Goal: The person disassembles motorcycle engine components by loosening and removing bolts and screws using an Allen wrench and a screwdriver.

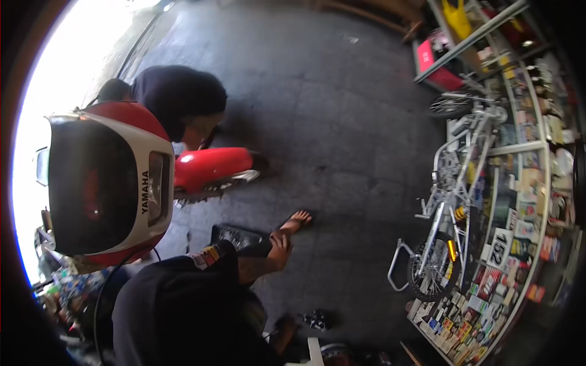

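Note:
Neither my left hand nor my right hand shows in the head view. Nearest in front is a person in a black shirt (177,305), whose bare hand (280,251) rests at the knee above a sandalled foot (298,220). Beyond, a second person in dark clothes (177,91) bends low beside the motorcycle, their hands mostly hidden. The motorcycle's front fairing (160,177), lettered YAMAHA, fills the left, with a red front fender (213,163) out to its right. Between the fender and the nearer person sits a dark tray or basin (238,236).
On the right, a silver bicycle frame (467,143) with a spoked wheel (434,268) stands against a glass display case (545,165) packed with small boxes. A small dark part (315,319) lies on the grey tiled floor (342,122). A wooden bench (369,18) is at the top.

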`<state>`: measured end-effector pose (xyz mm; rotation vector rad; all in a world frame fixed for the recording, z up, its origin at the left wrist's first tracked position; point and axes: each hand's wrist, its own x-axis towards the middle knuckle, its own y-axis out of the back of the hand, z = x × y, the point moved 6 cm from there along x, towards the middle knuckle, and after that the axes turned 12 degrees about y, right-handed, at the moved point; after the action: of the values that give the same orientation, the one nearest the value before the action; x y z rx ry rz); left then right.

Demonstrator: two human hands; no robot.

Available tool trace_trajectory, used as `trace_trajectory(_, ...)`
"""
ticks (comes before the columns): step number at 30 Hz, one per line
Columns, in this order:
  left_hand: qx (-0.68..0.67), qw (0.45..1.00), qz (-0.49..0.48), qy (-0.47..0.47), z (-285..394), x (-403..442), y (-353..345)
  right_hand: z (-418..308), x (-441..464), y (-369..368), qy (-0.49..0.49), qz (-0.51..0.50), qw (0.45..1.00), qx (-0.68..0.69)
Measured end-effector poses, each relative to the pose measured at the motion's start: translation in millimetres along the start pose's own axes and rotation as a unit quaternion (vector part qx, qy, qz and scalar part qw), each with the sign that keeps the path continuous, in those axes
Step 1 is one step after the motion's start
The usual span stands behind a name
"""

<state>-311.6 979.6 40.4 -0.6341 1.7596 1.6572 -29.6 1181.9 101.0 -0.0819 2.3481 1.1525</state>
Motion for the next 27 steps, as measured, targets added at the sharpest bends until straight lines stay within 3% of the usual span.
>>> trace_trajectory(2, -0.023, 0.999, -0.036, 0.016, 0.5, -0.2, 30.8, -6.5, 69.5, 41.9, 0.144, 0.051, 0.982, -0.109)
trace_trajectory(3, -0.04, 0.998, -0.048, 0.024, 2.8, 2.5, 41.6, -20.8, 99.6, 78.9, 0.037, 0.056, 0.998, -0.021)
trace_trajectory(5, -0.088, 0.992, -0.077, 0.052, 2.9, 13.3, 59.0, -88.8, 159.7, 172.5, -0.181, 0.123, 0.963, 0.157)
trace_trajectory(7, -0.163, 0.976, -0.114, 0.086, -1.5, 32.2, 65.4, -110.8, 194.3, 215.4, -0.236, 0.102, 0.958, 0.124)
trace_trajectory(8, -0.211, 0.963, -0.133, 0.107, -4.1, 44.3, 66.6, -114.9, 209.2, 231.3, -0.31, 0.098, 0.941, 0.096)
trace_trajectory(12, -0.41, 0.877, -0.172, 0.181, -24.9, 105.2, 49.3, -58.6, 280.1, 270.5, -0.237, 0.009, 0.962, -0.134)
trace_trajectory(14, -0.478, 0.857, -0.123, 0.151, -31.3, 138.2, 40.6, -75.9, 335.5, 285.5, -0.15, -0.076, 0.979, -0.116)
trace_trajectory(15, -0.491, 0.87, 0.003, 0.045, -32.8, 158.4, 38.0, -89.3, 366.4, 294.2, -0.116, -0.109, 0.982, -0.102)
trace_trajectory(17, -0.441, 0.83, 0.296, -0.171, -33.8, 174.6, 39.2, -107.2, 425.0, 315.1, -0.071, -0.166, 0.98, -0.082)
trace_trajectory(18, -0.52, 0.815, 0.239, -0.094, -38.3, 168.6, 48.2, -119.2, 450.6, 324.6, -0.055, -0.192, 0.977, -0.08)
trace_trajectory(20, -0.679, 0.716, 0.143, 0.072, -51.2, 139.9, 77.0, -132.3, 506.6, 353.2, -0.031, -0.231, 0.969, -0.083)
trace_trajectory(23, -0.792, 0.572, 0.026, 0.214, -85.5, 136.1, 206.2, -163.3, 609.4, 386.8, -0.012, -0.256, 0.965, -0.053)
trace_trajectory(26, -0.67, 0.657, 0.115, 0.327, -88.6, 234.9, 194.4, -234.6, 767.0, 406.5, -0.013, -0.17, 0.985, 0.03)
trace_trajectory(27, -0.678, 0.644, 0.116, 0.334, -98.5, 244.1, 219.5, -299.0, 801.2, 402.0, -0.004, -0.093, 0.995, 0.026)
